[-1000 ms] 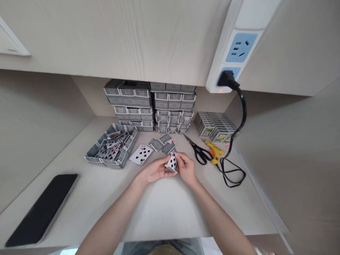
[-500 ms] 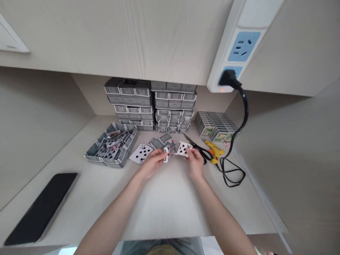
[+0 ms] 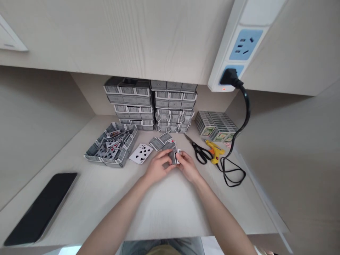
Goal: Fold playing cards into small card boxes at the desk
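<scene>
— Held cards [image 3: 174, 157]?
— Partly covered by fingers [image 3: 164, 153]; printing indistinct.
— Power strip [image 3: 245, 44]?
— Upper end cut off at top edge.
— Stacked packs [image 3: 216, 124], right?
— Lettering too small to read.

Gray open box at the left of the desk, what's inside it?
Inside the gray box lies a jumbled heap of playing cards, some showing red or black pips. The upper ones hide whatever lies beneath them.

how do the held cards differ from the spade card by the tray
The held cards sit between the left hand and right hand; the spade card lies on the desk. The held cards look folded, the spade card flat. The held cards show grey backing, the spade card its face. All are playing cards.
</scene>
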A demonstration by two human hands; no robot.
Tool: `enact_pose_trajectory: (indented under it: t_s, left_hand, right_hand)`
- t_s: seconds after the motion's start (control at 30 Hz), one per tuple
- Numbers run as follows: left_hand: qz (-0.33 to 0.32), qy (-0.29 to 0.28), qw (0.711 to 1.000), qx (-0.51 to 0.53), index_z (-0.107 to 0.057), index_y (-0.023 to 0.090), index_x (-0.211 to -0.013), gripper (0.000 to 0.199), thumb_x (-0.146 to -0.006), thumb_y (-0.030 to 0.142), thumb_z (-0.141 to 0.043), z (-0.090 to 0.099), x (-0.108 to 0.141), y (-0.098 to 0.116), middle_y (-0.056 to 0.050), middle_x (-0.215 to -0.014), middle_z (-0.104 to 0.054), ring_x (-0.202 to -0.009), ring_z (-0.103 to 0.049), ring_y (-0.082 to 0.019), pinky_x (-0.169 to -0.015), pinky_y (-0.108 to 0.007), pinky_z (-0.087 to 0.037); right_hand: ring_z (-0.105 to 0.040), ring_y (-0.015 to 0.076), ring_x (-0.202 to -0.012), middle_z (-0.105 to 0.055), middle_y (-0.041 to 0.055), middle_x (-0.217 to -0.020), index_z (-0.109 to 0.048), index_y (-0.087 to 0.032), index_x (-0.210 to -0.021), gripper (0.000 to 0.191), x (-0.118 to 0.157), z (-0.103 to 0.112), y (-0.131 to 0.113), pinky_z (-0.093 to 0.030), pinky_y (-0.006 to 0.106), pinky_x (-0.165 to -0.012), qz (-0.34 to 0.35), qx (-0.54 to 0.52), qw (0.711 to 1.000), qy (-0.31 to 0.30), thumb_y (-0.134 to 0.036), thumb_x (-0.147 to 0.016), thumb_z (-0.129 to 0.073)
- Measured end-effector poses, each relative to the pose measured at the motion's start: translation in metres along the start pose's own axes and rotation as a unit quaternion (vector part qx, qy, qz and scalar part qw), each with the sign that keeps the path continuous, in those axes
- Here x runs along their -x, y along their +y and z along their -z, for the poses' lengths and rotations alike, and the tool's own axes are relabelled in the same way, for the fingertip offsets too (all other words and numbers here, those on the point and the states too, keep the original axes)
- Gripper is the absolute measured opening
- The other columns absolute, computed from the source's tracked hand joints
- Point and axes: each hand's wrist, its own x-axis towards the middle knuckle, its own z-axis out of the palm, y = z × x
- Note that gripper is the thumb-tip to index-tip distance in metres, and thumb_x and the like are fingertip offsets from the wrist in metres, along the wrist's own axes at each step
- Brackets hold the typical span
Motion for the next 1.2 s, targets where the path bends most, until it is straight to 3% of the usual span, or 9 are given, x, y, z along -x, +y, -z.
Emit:
enact_pose_trajectory:
  t_s: [0.27, 0.63, 1.2]
  left_hand:
    - [-0.049, -0.011, 0.997, -0.065, -0.057, 0.019, -0.062, 0.01, -0.071, 0.014, -0.054, 0.004, -0.001, 0.0, -0.005, -0.122, -0.052, -0.112, -0.047, -0.02, -0.093, -0.036, -0.038]
    - [-0.138, 0.021, 0.982, -0.128, -0.056, 0.018, -0.062, 0.011, -0.073, 0.016, -0.053, -0.003, 0.001, -0.002, -0.005, -0.12, -0.054, -0.108, -0.05, -0.019, -0.091, -0.034, -0.042]
    - [-0.121, 0.023, 0.981, -0.149, -0.058, 0.019, -0.066, 0.008, -0.073, 0.02, -0.055, -0.003, 0.001, 0.001, -0.005, -0.119, -0.054, -0.106, -0.051, -0.021, -0.089, -0.037, -0.043]
  right_hand:
    - [-0.053, 0.0118, -0.067, -0.058, -0.0025, -0.074, -0.055, -0.019, -0.074, 0.025, 0.002, -0.002, -0.008, -0.042, 0.025, -0.064, -0.004, -0.06, 0.998, 0.006, -0.031, -0.06, -0.071]
    - [-0.038, 0.0085, -0.052, -0.044, -0.0064, -0.055, -0.046, -0.018, -0.058, 0.03, -0.001, 0.003, 0.002, -0.03, 0.022, -0.051, 0.026, 0.006, 1.0, 0.002, -0.037, -0.064, -0.069]
    - [-0.041, 0.0096, -0.053, -0.046, -0.0048, -0.058, -0.044, -0.019, -0.06, 0.031, -0.004, 0.005, 0.009, -0.033, 0.022, -0.05, 0.035, 0.049, 0.998, 0.015, -0.039, -0.065, -0.067]
